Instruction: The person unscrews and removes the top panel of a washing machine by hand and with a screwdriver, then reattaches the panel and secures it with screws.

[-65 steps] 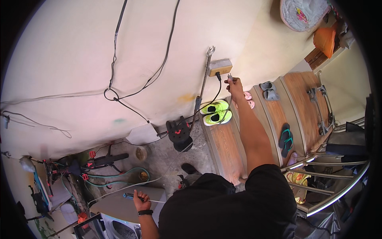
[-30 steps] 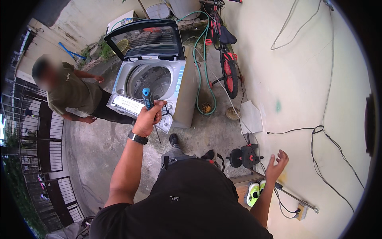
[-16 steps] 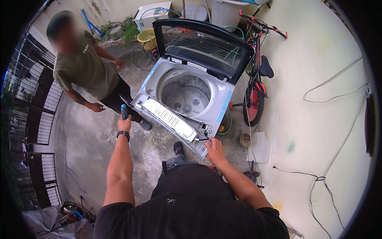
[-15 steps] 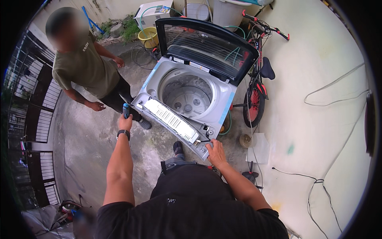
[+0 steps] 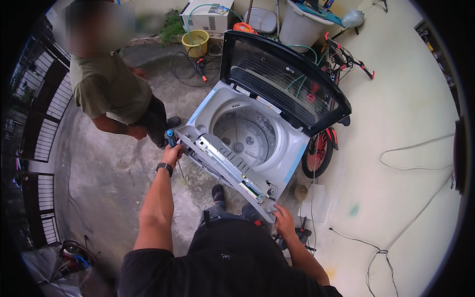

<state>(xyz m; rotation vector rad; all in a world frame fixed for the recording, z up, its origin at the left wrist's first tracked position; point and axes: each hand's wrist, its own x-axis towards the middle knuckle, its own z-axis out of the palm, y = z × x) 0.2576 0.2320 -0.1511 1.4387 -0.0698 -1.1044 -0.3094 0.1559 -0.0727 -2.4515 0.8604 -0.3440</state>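
A top-load washing machine [image 5: 280, 166] stands with its dark lid [image 5: 277, 62] raised and its steel tub [image 5: 243, 133] exposed. Its long grey control panel [image 5: 222, 175] is lifted and tilted along the front, with a white electronics housing [image 5: 232, 163] on its back. My left hand [image 5: 170, 154] is closed on a blue-handled screwdriver [image 5: 171, 137] at the panel's left end; whether it grips the panel too I cannot tell. My right hand [image 5: 283, 218] grips the panel's right end.
A co-worker [image 5: 111, 89] stands left of the machine, beside barred gates [image 5: 49, 136]. Behind are a yellow bucket [image 5: 194, 47], hose and bins [image 5: 304, 27]. A bicycle [image 5: 316, 161] leans by the right wall [image 5: 391, 119]. Loose cables [image 5: 383, 251] hang there.
I have turned from the wall socket to the washing machine. Since half a second ago, the panel has tipped up and my right hand has moved down and right with its end.
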